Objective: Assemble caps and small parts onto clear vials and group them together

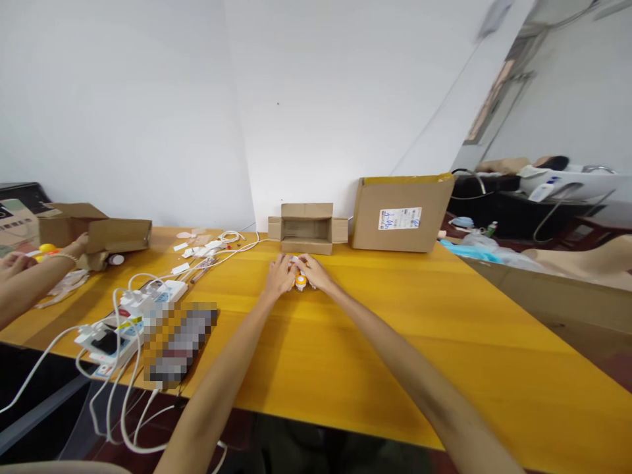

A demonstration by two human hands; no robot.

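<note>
Both my arms reach forward over the yellow wooden table (375,342). My left hand (281,275) and my right hand (316,271) meet there, fingers curled round a small cluster of white-and-orange containers (300,282). They look like little bottles or jars; their exact kind is too small to tell. One round orange-and-white top shows between the hands, and the fingers cover much of the others. Just behind my hands stands a small open cardboard box (307,247), its flaps spread and its opening facing me.
A large closed cardboard box (402,220) with a label leans by the wall at right. Left of my arms lie power strips (162,296) with tangled white cables and a blurred phone (185,345). Another person's arms (39,283) work at an open carton (118,236) at far left.
</note>
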